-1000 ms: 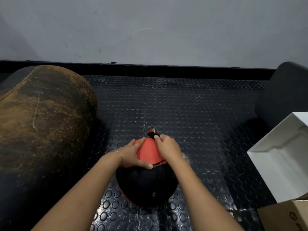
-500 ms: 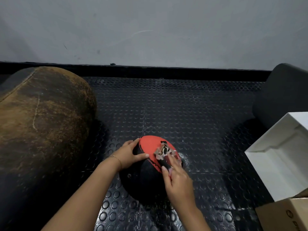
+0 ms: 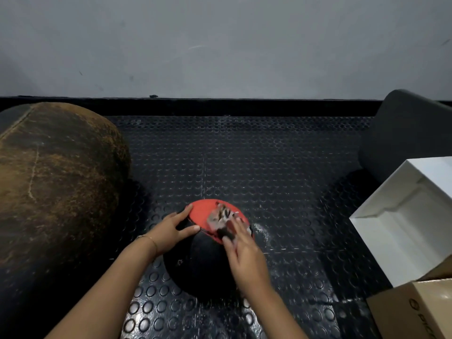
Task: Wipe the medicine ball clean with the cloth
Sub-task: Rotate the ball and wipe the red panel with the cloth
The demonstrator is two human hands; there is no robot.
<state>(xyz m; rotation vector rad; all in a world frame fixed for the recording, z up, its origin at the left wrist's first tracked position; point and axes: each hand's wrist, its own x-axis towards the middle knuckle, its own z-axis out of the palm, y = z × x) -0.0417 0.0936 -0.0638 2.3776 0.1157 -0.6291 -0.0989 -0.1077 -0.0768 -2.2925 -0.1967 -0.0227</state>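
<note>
left hand (image 3: 168, 231) bracing the ball (image 3: 198, 265) with fingers spread flat, right hand (image 3: 247, 256) pressing the cloth (image 3: 219, 217) onto its red top, fingers straight

My ball (image 3: 195, 265) is black with an orange-red top panel. My cloth (image 3: 217, 217) is mottled white, black and red. The floor (image 3: 269, 167) is black, studded with raised circles. At left, the bag (image 3: 53, 179) is scuffed brown; at right, a white box (image 3: 403, 216).
</note>
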